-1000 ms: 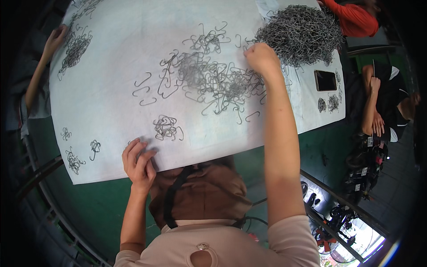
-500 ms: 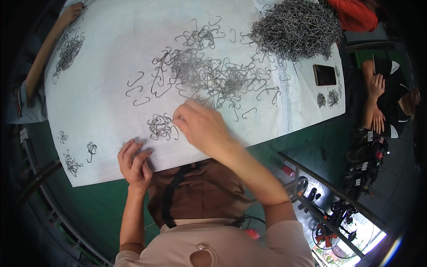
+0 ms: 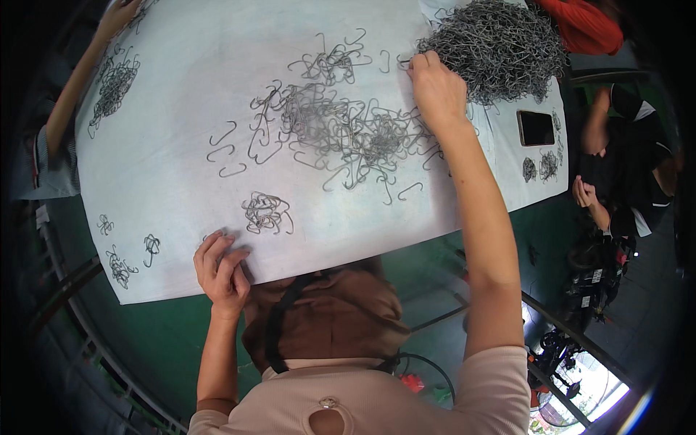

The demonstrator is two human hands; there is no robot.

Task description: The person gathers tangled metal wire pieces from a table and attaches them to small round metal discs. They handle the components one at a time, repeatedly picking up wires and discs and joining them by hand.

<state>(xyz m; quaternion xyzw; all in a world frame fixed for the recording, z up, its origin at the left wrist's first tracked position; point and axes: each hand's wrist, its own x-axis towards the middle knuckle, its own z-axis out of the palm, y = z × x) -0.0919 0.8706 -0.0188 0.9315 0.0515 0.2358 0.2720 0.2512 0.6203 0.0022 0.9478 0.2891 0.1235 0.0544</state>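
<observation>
My right hand [image 3: 439, 90] reaches to the left edge of a large heap of grey S-shaped wire hooks [image 3: 500, 51]. Its fingertips pinch together at a wire hook [image 3: 404, 64], mostly covered by the fingers. Near the table's front edge my left hand [image 3: 223, 272] rests with loosely bent, parted fingers and holds nothing. Just beyond it lies a small cluster of hooks [image 3: 264, 213]. Scattered, tangled hooks [image 3: 319, 119] spread across the middle of the white-covered table [image 3: 167, 188].
A dark-screened phone [image 3: 536, 128] lies at the right, near small hook piles [image 3: 548, 166]. More hooks [image 3: 114, 83] sit at the left, by another person's arm [image 3: 75, 94]. A person in black [image 3: 631, 159] is at the right, and a red sleeve [image 3: 587, 25] shows beyond the heap.
My right hand has moved from beside the small cluster up and right to the big heap's edge. My left hand stays in place. The person in black has shifted their hands.
</observation>
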